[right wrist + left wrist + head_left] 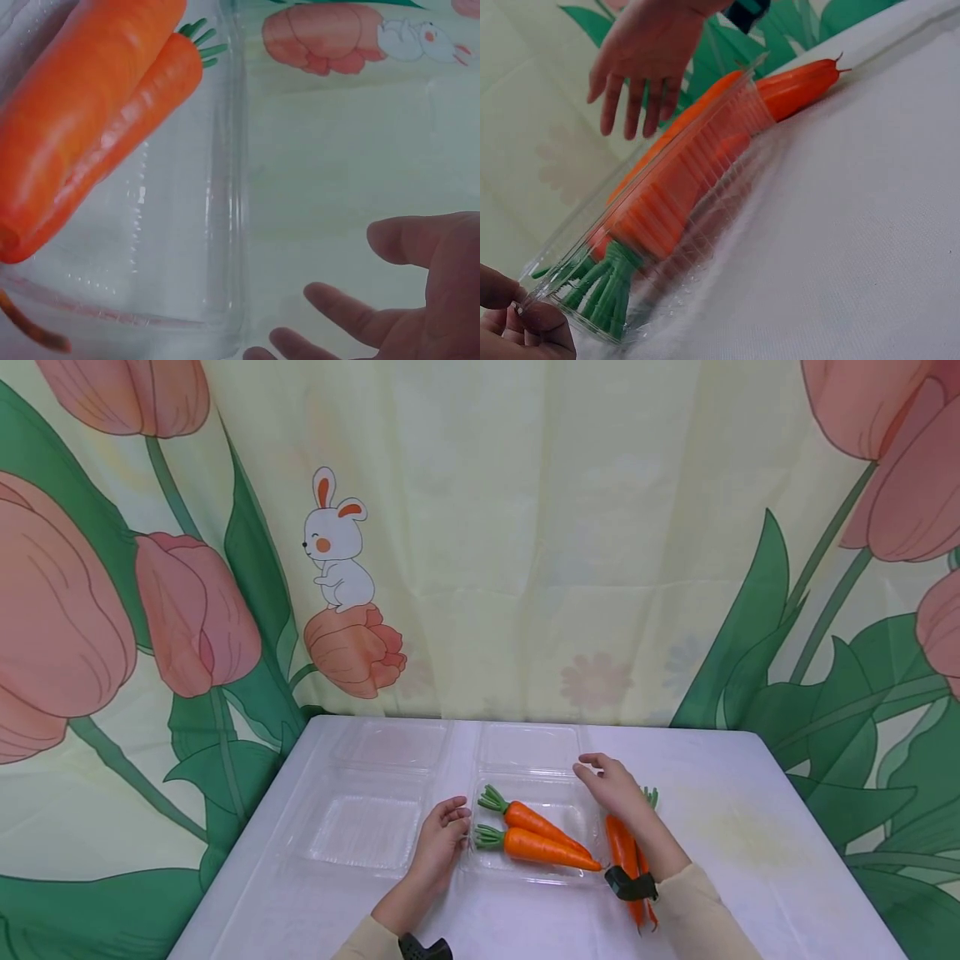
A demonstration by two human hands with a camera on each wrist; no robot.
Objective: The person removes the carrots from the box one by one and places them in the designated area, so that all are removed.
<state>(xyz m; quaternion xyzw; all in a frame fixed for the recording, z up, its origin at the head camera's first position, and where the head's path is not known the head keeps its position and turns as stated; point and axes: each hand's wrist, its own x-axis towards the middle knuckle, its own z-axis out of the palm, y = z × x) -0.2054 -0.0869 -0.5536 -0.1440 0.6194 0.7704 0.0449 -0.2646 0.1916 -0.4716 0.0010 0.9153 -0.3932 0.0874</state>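
Observation:
A clear plastic clamshell box lies with its lid folded back. Two orange carrots with green tops, an upper one and a lower one, lie slanted in its base. At the box's left edge, my left hand pinches the rim between thumb and finger, as the left wrist view shows at the corner. My right hand hovers by the box's right back corner, fingers spread and holding nothing, seen also in the right wrist view.
A second clear clamshell box, lid laid back, stands on the left. More carrots lie right of the middle box, partly under my right forearm. A white cloth covers the table; a curtain with printed tulips and a rabbit hangs behind.

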